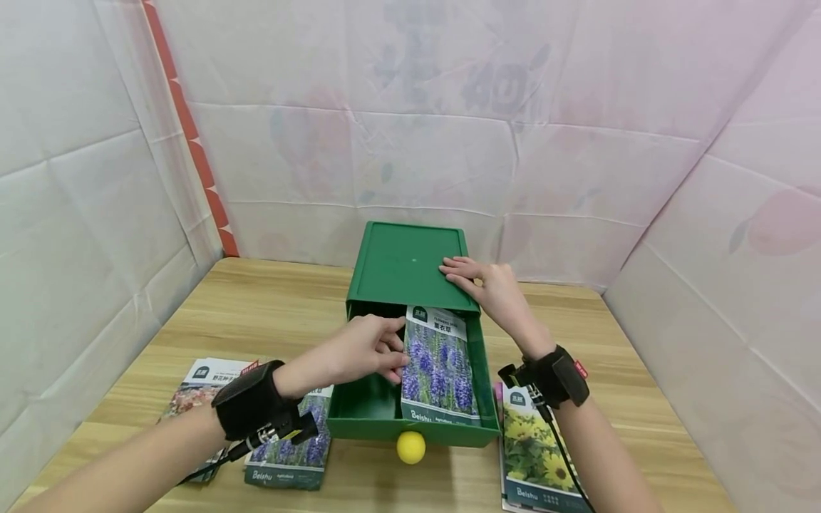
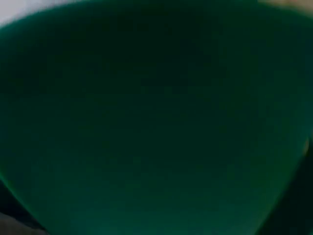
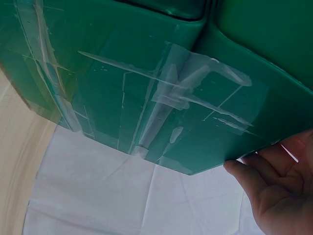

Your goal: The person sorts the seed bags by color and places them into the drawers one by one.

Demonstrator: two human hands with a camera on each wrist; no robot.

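- Head view: green drawer box (image 1: pixel 410 267) sat mid-table against the back wall, its drawer (image 1: pixel 359 410) pulled out toward the person, yellow knob (image 1: pixel 410 447) at the front.
- Lavender seed packet (image 1: pixel 439 367) lay in the right half of the drawer, its top edge tucked under the box's front lip and its bottom edge against the drawer front.
- Left hand (image 1: pixel 365 349) was at the packet's left edge, fingers (image 1: pixel 393 360) curled and pinching that edge; thumb position unclear.
- Right hand (image 1: pixel 484 285) lay flat on the box top near its right front corner, fingers straight, pressing down and gripping nothing.
- Judgement: to do this well, keep the right palm down so the box doesn't slide, and keep the packet flat and square to the drawer wall so it doesn't catch the lip.
- More packets on the table: two left of the drawer (image 1: pixel 288 445), a sunflower one (image 1: pixel 535 456) to the right.
- Left wrist view: only blurred dark green surface (image 2: pixel 156 117), likely the drawer; no fingers or packet visible, grip could not be told from here.
- Right wrist view: taped green box wall (image 3: pixel 146 98) close up; fingertips (image 3: pixel 234 169) touched its lower edge, palm relaxed, nothing clasped. Packet out of this view.
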